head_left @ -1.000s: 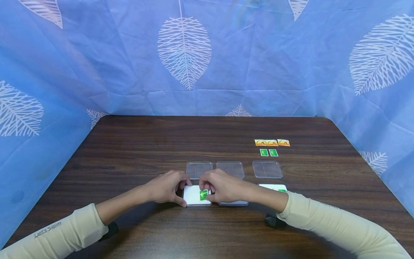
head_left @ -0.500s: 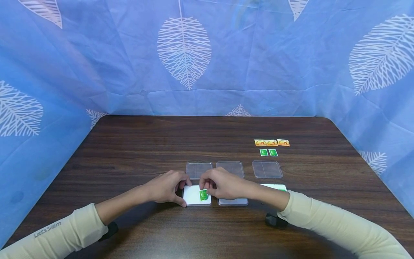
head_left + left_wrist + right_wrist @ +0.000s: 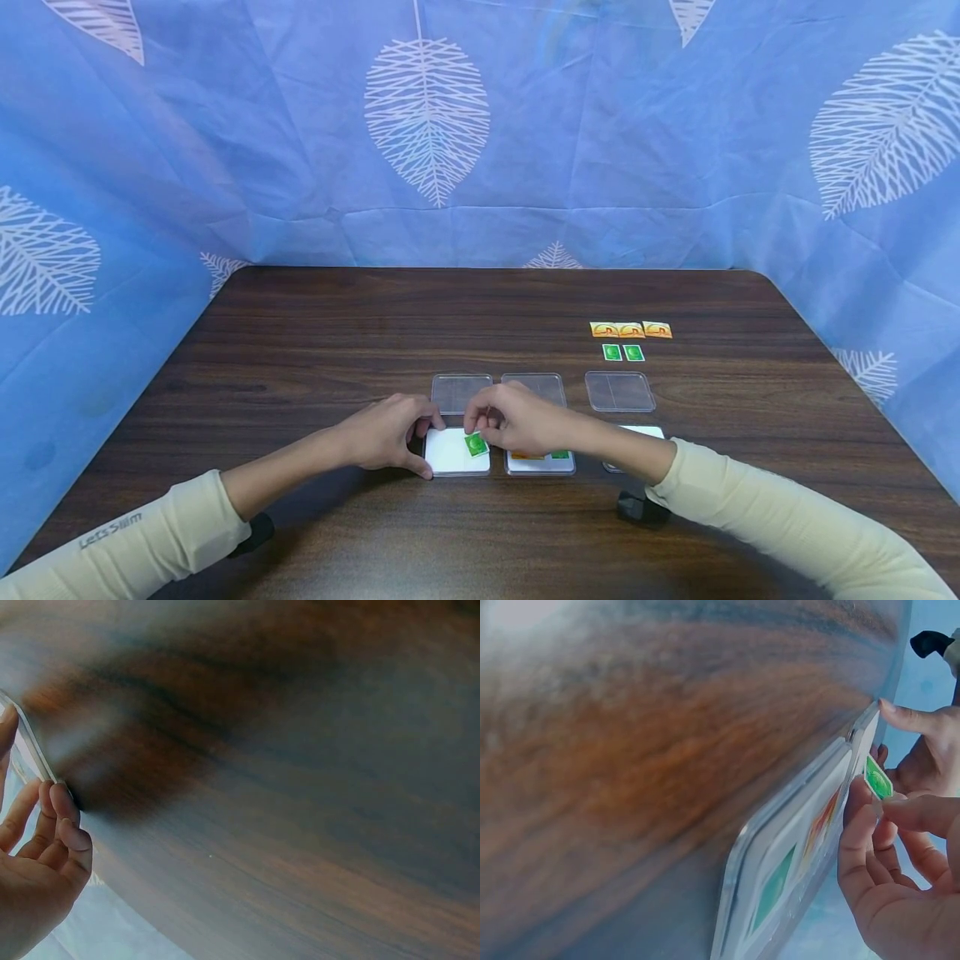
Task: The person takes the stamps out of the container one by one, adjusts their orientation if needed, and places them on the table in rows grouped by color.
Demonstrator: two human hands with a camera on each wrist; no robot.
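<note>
My right hand (image 3: pixel 519 419) pinches a small green stamp (image 3: pixel 476 444) by its edge, between thumb and index finger. The stamp is tilted over the white insert of the left clear plastic case (image 3: pixel 444 454); in the right wrist view the stamp (image 3: pixel 878 778) shows a pale border. My left hand (image 3: pixel 390 433) holds that case at its left side, thumb at the near corner and fingers at the far one. In the left wrist view the left hand's fingers (image 3: pixel 64 802) touch the case's rim (image 3: pixel 34 742). Partly under my right hand lies a middle case (image 3: pixel 540 467) with an orange and a green stamp.
A third case (image 3: pixel 643 432) is partly hidden by my right forearm. Behind the cases lie three clear lids (image 3: pixel 461 393), (image 3: pixel 536 387), (image 3: pixel 620 392). Farther back are two green stamps (image 3: pixel 623 352) and three orange stamps (image 3: pixel 631 330) on the wooden table (image 3: pixel 337 333).
My right hand has moved slightly up and away, and the pinched green stamp has turned and shifted with it. More of the middle case shows. The left hand stays in place.
</note>
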